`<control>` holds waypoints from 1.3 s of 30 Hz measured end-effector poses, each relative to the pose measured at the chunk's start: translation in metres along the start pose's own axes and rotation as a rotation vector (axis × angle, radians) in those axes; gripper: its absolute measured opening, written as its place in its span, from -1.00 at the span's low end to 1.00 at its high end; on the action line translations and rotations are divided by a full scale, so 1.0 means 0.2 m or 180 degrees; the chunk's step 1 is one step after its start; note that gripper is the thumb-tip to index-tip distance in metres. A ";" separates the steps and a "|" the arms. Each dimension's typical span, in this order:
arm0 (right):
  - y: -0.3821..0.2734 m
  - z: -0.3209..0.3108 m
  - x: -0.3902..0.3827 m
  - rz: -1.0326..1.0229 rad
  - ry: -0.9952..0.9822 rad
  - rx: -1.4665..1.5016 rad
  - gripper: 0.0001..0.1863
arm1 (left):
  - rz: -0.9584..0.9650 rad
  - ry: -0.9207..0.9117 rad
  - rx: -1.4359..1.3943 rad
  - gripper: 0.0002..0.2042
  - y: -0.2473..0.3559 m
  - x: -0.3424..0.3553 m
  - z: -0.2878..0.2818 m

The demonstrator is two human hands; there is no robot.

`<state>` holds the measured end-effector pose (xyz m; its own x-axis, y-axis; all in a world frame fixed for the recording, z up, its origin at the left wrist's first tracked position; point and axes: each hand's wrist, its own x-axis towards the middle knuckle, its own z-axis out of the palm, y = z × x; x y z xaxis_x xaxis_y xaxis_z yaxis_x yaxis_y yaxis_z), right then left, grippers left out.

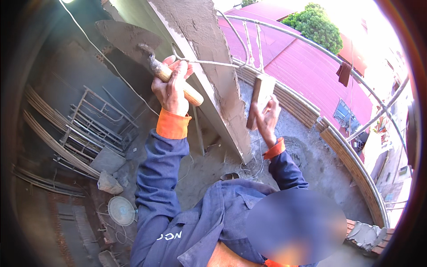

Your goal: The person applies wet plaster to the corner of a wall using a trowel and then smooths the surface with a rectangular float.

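Two grips were occupied: the left grip [171, 91] was closed narrow around the wooden handle of a trowel [126, 38], whose broad grey blade pointed up and to the left, while the right grip [268, 116] held a wooden block [263, 91] near its lower end. The block was just beside the right edge of a mortar-coated column [209, 49]; whether it touched, I could not tell. A straight pale board [218, 118] ran down the column's left edge, and a bent metal rod [209, 63] crossed the mortar face between the two grips, standing in the way there.

A thin white cable [95, 46] hung slantwise on the left, partly behind the left arm. Beyond it leaned metal frames [95, 111], with a pale sack [109, 182] and a round white fan [121, 210] lower down. To the right, a low brick wall [298, 100] curved around the floor [311, 151], and above it ran a metal railing [307, 38] with a brown cloth [343, 74] draped over it. Pinkish-red roofing [298, 62] and a green tree [315, 27] lay outside. White capital letters showed on the dark blue jacket [202, 218], partly lost in a fold
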<state>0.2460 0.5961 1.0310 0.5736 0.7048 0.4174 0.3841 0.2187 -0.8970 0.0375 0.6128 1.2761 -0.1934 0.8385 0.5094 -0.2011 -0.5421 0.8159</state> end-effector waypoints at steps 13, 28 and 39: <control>-0.90 0.37 0.65 -0.2271 0.1127 0.0462 -0.27 | 0.0370 -0.0040 0.0514 -0.64 0.03 0.12 0.06; -0.41 0.45 0.22 -0.2004 0.0583 0.0371 -0.25 | 0.0884 -0.0218 0.1273 -0.69 0.04 0.25 -0.04; -0.84 0.37 0.35 -0.2404 0.0600 0.0313 -0.31 | 0.1136 -0.0414 0.1423 -0.68 0.04 0.27 -0.07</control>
<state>0.1669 0.6589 1.2004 0.2990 0.2167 0.9293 0.6583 0.6582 -0.3653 0.0116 0.6529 1.3069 -0.0495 0.6237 0.7801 0.2847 -0.7399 0.6095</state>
